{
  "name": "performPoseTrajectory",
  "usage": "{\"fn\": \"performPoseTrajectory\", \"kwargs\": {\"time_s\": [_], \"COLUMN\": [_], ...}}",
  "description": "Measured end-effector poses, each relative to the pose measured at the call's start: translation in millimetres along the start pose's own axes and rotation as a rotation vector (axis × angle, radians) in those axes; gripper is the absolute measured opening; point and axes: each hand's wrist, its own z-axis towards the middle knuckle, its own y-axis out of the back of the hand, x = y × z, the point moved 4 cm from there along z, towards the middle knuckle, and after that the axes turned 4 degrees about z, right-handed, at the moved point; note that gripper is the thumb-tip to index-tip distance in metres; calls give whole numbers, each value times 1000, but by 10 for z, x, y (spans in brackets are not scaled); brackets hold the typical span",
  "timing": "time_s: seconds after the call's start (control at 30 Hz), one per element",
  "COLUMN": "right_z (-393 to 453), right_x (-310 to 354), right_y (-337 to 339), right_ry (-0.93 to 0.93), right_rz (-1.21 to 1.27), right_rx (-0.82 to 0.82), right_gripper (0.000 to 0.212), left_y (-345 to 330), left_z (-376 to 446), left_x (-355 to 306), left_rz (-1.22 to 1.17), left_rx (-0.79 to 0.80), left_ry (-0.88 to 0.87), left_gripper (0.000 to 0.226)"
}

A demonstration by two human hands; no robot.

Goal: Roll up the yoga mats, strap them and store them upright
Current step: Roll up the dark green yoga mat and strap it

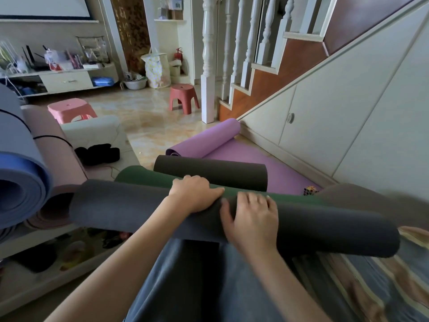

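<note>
A dark grey yoga mat (pixel 130 205) lies rolled across my lap, its green inner face (pixel 148 176) showing along the far side. My left hand (pixel 193 192) grips the top of the roll, fingers curled over its far edge. My right hand (pixel 251 217) lies on the roll just to the right, fingers spread over the curve and thumb pressed against the near side. Beyond it, another dark rolled mat (pixel 210 169) rests on a partly rolled purple mat (pixel 209 140) on the floor. At the left lean a rolled blue mat (pixel 18 177) and a pink mat (pixel 50 145).
A Rubik's cube (pixel 311 190) sits on the purple mat near the stair cabinet (pixel 325 126). Two plastic stools (pixel 183 95) (pixel 69 110) stand on the tiled floor. Black straps or cloth (pixel 97 153) lie on a white seat at the left. A striped blanket (pixel 371 275) covers the right.
</note>
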Motion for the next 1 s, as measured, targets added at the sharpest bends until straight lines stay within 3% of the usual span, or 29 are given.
{"fn": "performPoseTrajectory", "kwargs": {"time_s": [0.13,0.3,0.4,0.57,0.67,0.73,0.8,0.87,1.0], "right_z": [76,515,656,823,832,723,562,500,740], "right_x": [-67,-141,-191,-223,-201,-185,-179,-215,-254], "right_y": [-80,-200,-307,-370,-256,-142,-128,-170,-238], "right_ry": [-61,-73,-73,-130,-138,-143,-125,-115,-145], "right_rz": [-19,57,121,200,201,96,47,5,-31], "right_rx": [117,305,393,451,180,6,67,240,345], "right_gripper": [61,60,54,42,33,38,52,67,61], "left_y": [56,240,29,91,112,95,68,45,79], "left_z": [107,156,159,343,446,528,599,645,771], "left_x": [-51,-202,-226,-171,-163,-121,-96,-99,-103], "left_rz": [6,194,254,84,60,41,28,28,-42], "left_rx": [27,-277,-172,-60,31,117,188,267,303], "left_ry": [-5,-90,-136,-55,-32,-7,-16,-25,-8], "left_gripper": [52,43,49,55,57,58,58,57,53]}}
